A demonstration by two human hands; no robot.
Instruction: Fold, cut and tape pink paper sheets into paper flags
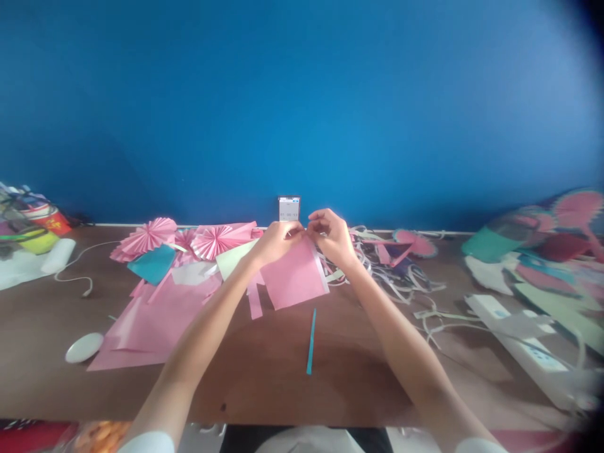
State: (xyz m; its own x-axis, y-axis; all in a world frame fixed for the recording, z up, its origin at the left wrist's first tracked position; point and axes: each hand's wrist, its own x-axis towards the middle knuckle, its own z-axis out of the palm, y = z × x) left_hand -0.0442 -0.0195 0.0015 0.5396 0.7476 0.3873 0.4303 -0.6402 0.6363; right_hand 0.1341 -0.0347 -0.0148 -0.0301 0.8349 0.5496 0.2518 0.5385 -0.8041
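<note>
A pink sheet of paper (293,277) with a pale strip down its right edge hangs from my two hands. My left hand (278,241) pinches its top edge with closed fingers. Close beside it, my right hand (331,238) has its fingertips curled in at the sheet's upper right corner. The exact grip at the fingertips is too small to make out. Below the sheet lies a thin blue paper strip (311,341) on the brown table (264,384). A narrow pink strip (255,301) shows at the sheet's left.
Pink folded paper fans (216,241) and large pink sheets (155,321) lie left. Paper cuttings (391,277) tangle at right, near a white power strip (519,343). A phone (289,208) stands against the blue wall (302,113). A white oval object (84,347) sits far left.
</note>
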